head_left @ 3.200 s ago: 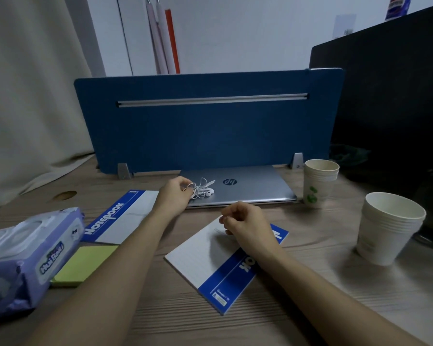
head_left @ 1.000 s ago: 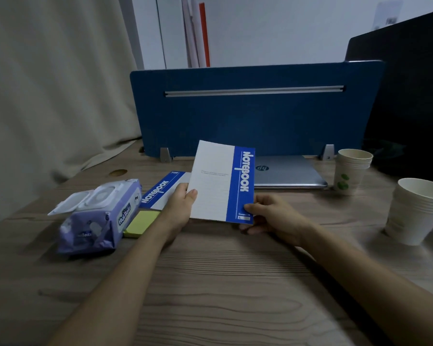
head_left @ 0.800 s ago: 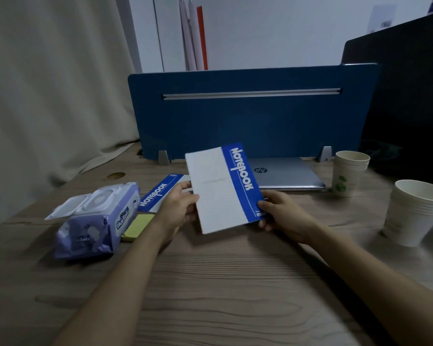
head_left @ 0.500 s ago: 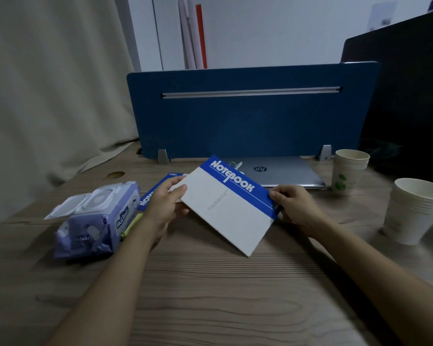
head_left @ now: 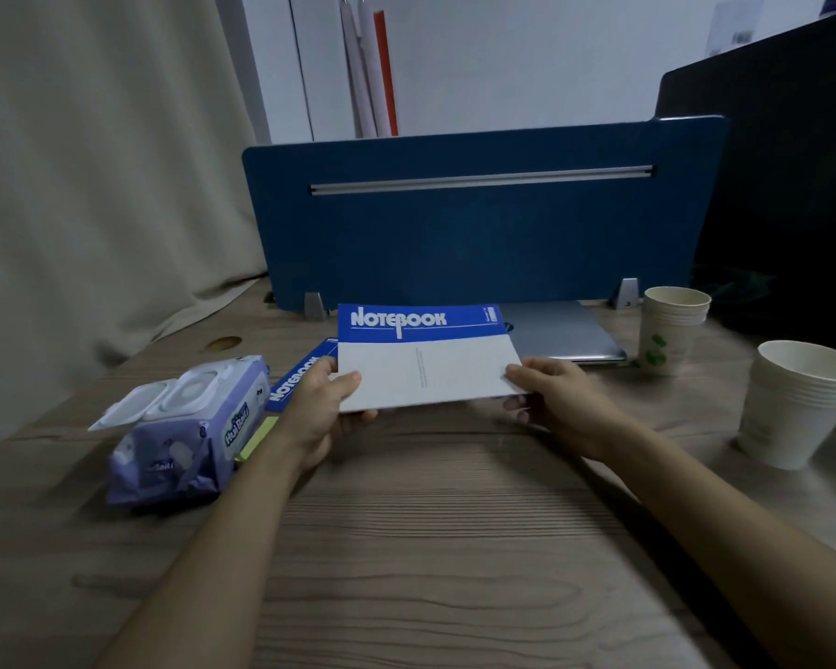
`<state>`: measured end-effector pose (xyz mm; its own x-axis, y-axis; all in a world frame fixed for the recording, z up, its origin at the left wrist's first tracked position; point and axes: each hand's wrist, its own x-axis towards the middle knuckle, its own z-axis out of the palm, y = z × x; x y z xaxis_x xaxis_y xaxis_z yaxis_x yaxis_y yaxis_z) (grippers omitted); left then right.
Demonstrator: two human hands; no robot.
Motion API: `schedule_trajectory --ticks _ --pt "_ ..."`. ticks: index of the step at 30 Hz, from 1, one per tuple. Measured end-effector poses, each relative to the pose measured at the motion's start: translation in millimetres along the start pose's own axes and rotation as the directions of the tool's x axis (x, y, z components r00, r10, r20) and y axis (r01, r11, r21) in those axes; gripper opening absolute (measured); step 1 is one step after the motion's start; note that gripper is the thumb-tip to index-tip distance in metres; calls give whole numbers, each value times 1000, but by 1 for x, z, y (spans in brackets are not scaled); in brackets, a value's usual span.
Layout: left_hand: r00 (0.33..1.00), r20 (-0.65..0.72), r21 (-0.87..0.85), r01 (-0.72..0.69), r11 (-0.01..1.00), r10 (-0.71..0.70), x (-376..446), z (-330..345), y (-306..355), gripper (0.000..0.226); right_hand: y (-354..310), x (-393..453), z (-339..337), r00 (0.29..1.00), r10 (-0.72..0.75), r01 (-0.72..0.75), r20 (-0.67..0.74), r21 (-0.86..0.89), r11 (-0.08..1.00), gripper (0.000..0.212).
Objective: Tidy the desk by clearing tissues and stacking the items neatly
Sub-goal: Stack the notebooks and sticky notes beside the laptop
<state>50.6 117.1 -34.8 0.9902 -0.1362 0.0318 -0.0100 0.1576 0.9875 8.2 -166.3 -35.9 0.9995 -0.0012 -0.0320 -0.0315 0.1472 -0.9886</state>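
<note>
Mid-stacking, by the look of it: top notebook [head_left: 423,364] held level above the desk [head_left: 430,548], left hand [head_left: 322,412] pinching its left edge, right hand [head_left: 558,403] gripping the right corner. Next, probably, lowering it squarely onto the second notebook [head_left: 300,381] lying flat just left. Wood-grain surface; wipes pack [head_left: 189,432], laptop [head_left: 561,333], paper cups [head_left: 802,403], blue divider [head_left: 479,219], curtain [head_left: 93,161].
</note>
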Motion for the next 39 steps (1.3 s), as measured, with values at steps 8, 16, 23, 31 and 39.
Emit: schedule_trajectory --ticks 8,16,23,31,39 --pt "998 4 77 66 995 -66 -3 2 1 32 6 21 15 988 -90 86 -129 -33 996 16" --pt "978 -191 334 -17 942 85 -1 -15 3 29 26 35 34 972 -153 135 -179 -110 985 20" --pt "959 -283 89 7 996 18 -9 -32 -4 51 22 50 78 944 -167 228 -285 197 953 41" --pt "800 -591 267 69 961 106 -2 -31 -12 48 34 47 92 979 -191 192 -72 -3 981 51" --pt "739 -663 292 112 950 116 2 -23 -6 34 34 39 80 988 -142 140 -61 -32 990 38"
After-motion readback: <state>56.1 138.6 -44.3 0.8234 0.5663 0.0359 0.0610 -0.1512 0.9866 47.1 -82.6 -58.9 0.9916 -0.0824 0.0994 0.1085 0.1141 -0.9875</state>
